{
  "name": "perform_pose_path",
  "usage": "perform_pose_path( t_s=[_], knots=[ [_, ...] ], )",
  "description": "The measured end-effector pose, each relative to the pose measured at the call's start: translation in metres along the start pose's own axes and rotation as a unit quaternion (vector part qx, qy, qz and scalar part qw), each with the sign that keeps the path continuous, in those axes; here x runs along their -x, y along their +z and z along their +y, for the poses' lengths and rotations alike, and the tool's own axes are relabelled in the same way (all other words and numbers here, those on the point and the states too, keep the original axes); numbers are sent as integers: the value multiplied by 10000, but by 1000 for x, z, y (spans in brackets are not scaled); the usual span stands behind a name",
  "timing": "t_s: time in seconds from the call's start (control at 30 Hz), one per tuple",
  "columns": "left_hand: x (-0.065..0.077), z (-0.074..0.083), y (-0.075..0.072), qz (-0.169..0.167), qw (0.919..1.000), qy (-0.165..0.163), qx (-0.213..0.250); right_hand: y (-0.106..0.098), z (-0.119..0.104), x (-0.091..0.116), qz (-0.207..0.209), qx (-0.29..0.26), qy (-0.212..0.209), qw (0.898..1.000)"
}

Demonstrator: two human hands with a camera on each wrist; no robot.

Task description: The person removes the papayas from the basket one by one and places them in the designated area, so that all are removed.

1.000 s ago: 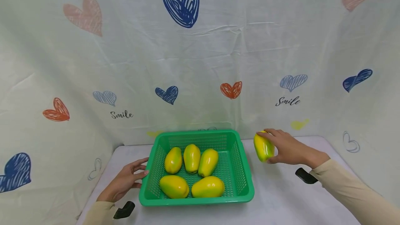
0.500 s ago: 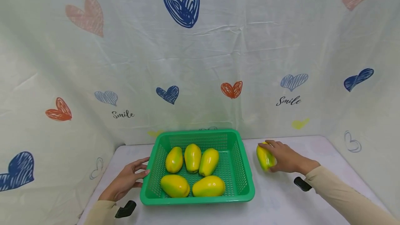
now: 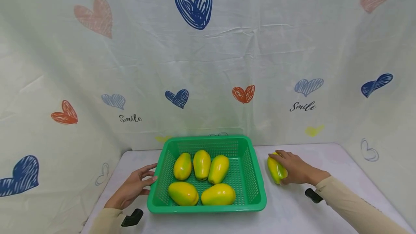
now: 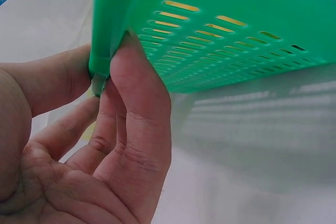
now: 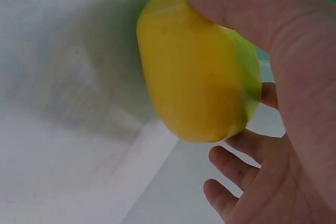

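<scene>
My left hand (image 3: 131, 187) pinches the left rim of a green plastic basket (image 3: 206, 209) between thumb and fingers; the left wrist view shows the rim (image 4: 105, 30) caught there. Inside the basket lie several glossy yellow-green papayas, among them a front-left papaya (image 3: 183, 193) and a front-right papaya (image 3: 218, 194). To the right of the basket, my right hand (image 3: 297, 169) holds another papaya (image 3: 276, 170) low over the table, thumb on one side and fingers on the other. In the right wrist view this papaya (image 5: 197, 72) appears close to the tabletop; whether it touches is unclear.
The table (image 3: 308, 212) has a white cover. A pale curtain (image 3: 208, 64) with printed hearts hangs behind and at both sides. Dark wrist devices sit at the left cuff (image 3: 132, 218) and the right cuff (image 3: 313, 195).
My right hand has lowered the papaya toward the table, right of the basket. My left hand keeps its place on the basket rim. The head view has shifted slightly.
</scene>
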State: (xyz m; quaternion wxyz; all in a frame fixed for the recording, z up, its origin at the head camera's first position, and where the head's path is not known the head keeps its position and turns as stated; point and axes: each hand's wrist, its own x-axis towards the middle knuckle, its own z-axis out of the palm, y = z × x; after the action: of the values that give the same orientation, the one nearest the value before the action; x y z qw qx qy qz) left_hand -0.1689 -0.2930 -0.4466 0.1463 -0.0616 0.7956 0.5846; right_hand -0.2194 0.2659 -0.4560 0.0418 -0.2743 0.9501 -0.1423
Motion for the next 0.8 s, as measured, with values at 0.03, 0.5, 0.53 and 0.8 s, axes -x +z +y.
perform_pose_path(
  t_s=[0.03,0.5,0.53,0.8],
  knots=[
    [0,0,0,17,10000,-13,15,0,0,0,-9,-8,-13,10000],
    [1,0,1,21,10000,27,-18,-6,-1,5,-164,-37,0,9999],
    [1,0,1,23,10000,28,-17,-6,-1,5,-163,-13,-5,9999],
    [0,-1,1,66,10000,39,-28,-6,5,7,-175,13,102,9998]
  ],
)
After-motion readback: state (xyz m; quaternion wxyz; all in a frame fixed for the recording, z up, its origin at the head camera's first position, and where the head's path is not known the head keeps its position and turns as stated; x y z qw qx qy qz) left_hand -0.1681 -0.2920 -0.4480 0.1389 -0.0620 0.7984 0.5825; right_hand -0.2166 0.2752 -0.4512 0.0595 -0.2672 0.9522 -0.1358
